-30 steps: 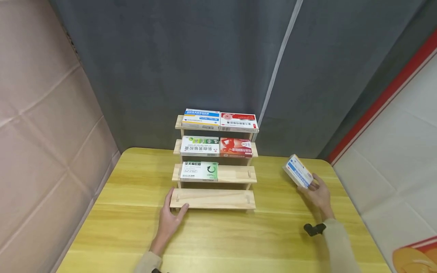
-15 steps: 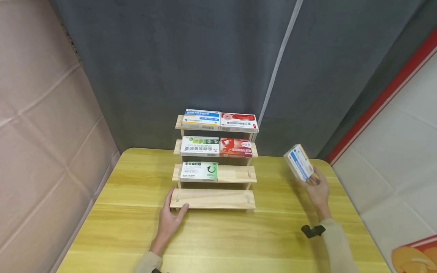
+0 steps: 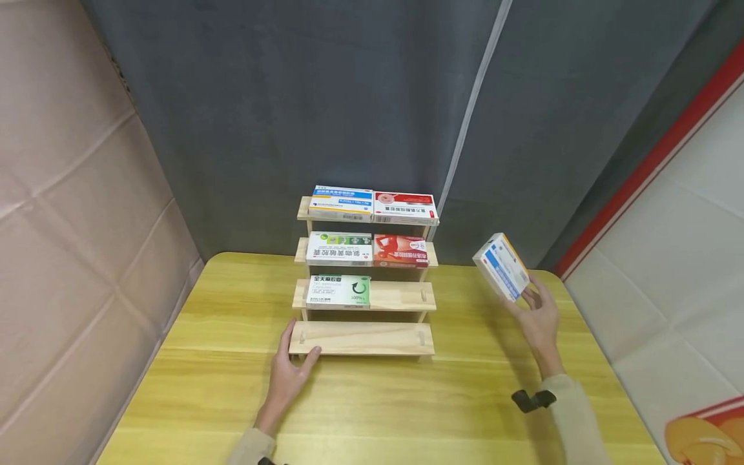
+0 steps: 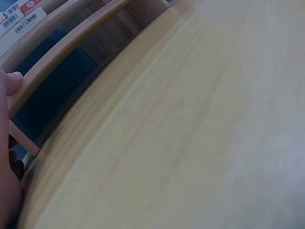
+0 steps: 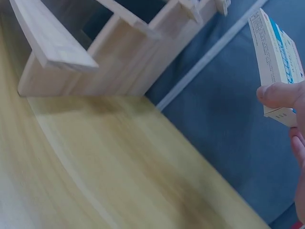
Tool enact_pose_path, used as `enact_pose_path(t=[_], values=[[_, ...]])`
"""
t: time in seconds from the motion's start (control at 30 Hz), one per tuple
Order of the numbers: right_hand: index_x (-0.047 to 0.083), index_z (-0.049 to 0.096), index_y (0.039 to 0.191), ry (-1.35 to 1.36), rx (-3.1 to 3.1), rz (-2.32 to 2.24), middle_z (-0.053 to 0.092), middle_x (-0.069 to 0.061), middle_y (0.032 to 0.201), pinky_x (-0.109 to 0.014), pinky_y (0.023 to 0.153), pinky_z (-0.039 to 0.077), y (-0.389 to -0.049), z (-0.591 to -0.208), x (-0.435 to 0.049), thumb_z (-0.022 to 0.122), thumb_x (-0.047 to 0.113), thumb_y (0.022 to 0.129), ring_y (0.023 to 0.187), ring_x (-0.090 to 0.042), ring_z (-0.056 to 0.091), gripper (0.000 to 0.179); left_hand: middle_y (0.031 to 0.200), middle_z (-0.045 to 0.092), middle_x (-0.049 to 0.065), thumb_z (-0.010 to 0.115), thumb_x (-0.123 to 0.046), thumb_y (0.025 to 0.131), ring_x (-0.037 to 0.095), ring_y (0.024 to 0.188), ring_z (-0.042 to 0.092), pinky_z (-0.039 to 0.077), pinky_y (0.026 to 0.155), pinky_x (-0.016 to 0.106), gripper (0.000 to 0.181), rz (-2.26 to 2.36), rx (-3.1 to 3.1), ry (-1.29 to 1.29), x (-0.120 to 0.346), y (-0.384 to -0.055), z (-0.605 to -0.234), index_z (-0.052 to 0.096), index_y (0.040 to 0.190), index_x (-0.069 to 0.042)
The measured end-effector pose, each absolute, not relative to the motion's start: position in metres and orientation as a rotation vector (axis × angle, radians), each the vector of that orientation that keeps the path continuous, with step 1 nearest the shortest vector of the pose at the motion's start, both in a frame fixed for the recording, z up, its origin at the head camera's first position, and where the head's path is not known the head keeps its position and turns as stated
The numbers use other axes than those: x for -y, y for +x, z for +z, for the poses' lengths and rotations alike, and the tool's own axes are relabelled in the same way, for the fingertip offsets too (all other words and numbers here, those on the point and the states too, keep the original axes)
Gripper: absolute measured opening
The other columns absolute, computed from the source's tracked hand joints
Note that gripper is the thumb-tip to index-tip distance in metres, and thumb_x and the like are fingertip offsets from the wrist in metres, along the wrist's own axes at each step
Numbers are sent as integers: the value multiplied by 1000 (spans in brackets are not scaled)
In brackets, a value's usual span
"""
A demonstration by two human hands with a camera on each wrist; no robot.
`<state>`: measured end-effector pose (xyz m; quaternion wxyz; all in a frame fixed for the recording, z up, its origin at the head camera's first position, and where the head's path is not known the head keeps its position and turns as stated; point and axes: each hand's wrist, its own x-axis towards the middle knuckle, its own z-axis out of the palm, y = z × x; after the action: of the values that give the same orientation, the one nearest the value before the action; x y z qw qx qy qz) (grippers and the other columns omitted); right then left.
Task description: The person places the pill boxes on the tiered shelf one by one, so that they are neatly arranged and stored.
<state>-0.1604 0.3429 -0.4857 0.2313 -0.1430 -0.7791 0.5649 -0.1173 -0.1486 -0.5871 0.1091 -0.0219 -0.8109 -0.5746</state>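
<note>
My right hand (image 3: 538, 321) grips a white and blue medicine box (image 3: 502, 267) by its lower end, raised and tilted over the table's right side. In the right wrist view, the thumb (image 5: 281, 94) presses one side of the medicine box (image 5: 279, 59). At the left end of the lowest step, my left hand (image 3: 290, 374) holds the wooden stepped rack (image 3: 361, 338), thumb in front and fingers at the back corner. The thumb (image 4: 12, 83) also shows against the edge in the left wrist view.
Two medicine boxes lie on the top step, a blue-white one (image 3: 341, 204) and a red-white one (image 3: 405, 208). Below are a white-green box (image 3: 340, 249), a red box (image 3: 401, 251) and, one step lower, a green-white box (image 3: 338, 292). A dark curtain (image 3: 290, 116) hangs behind the table (image 3: 372, 413).
My right hand has lifted the medicine box upward and slightly left, turning it more upright. The left hand and the rack have stayed put.
</note>
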Motion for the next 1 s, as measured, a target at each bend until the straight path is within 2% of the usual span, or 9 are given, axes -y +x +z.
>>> enact_pose_path(t=[0.13, 0.37, 0.53, 0.67, 1.0], values=[[17, 47, 152, -337, 2144, 1559, 46, 6, 140, -11, 103, 49, -158, -476, -336, 87, -4, 74, 111, 3, 56, 90, 158, 41, 22, 76, -25, 91, 44, 146, 38, 23, 123, 66, 86, -1681, 2386, -66, 149, -118, -588, 26, 160, -11], [15, 49, 151, -233, 2120, 1559, 47, 10, 134, -10, 104, 47, -152, -458, -322, 86, -10, 71, 112, 1, 57, 91, 159, 39, 22, 76, -27, 92, 43, 147, 37, 23, 123, 66, 85, -1676, 2390, -79, 150, -120, -589, 26, 160, -13], [10, 51, 149, -122, 2083, 1558, 48, 4, 139, -9, 104, 46, -147, -446, -309, 83, -15, 71, 112, 0, 59, 88, 159, 39, 23, 76, -27, 92, 45, 147, 36, 23, 122, 67, 86, -1664, 2394, -81, 151, -119, -589, 27, 160, -11], [4, 52, 146, -25, 2066, 1535, 49, -9, 144, -9, 104, 47, -144, -438, -299, 82, -20, 68, 110, 1, 60, 87, 157, 41, 24, 76, -26, 92, 45, 145, 38, 24, 122, 66, 86, -1667, 2388, -83, 151, -119, -588, 26, 160, -9], [-6, 53, 142, 197, 2073, 1396, 52, -23, 138, -11, 102, 50, -142, -435, -280, 82, -27, 61, 112, 2, 59, 89, 159, 40, 23, 76, -25, 92, 44, 147, 37, 23, 123, 66, 84, -1678, 2385, -82, 150, -117, -588, 27, 160, -10]])
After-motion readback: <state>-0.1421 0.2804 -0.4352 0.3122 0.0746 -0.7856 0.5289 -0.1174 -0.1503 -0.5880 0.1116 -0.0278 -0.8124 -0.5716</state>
